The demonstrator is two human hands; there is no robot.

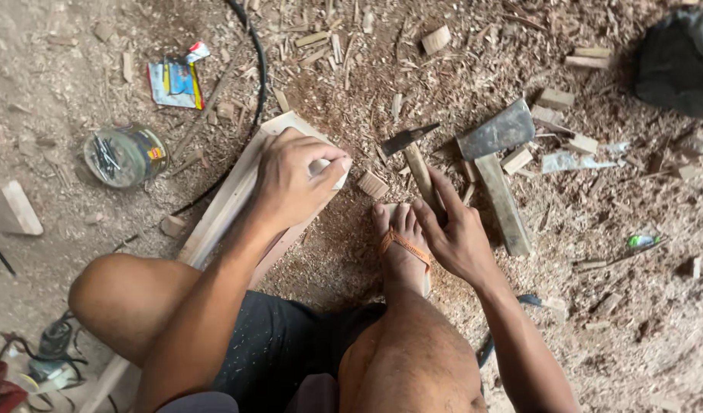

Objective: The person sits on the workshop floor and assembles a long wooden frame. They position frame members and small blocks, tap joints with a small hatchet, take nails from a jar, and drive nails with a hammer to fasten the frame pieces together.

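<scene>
At the far left a clear jar of nails [126, 156] stands on the sawdust-covered floor [642, 321], well apart from my work. My left hand [294, 177] is curled over the end of a pale wooden board [227, 200], fingers pressed down on its top edge. Just right of it a small wood block [372, 184] lies loose. My right hand [458, 233] rests beside my sandalled foot [401, 248], fingers spread and touching the wooden handle of a hammer [414, 157]. Further right lies a hatchet [498, 164].
</scene>
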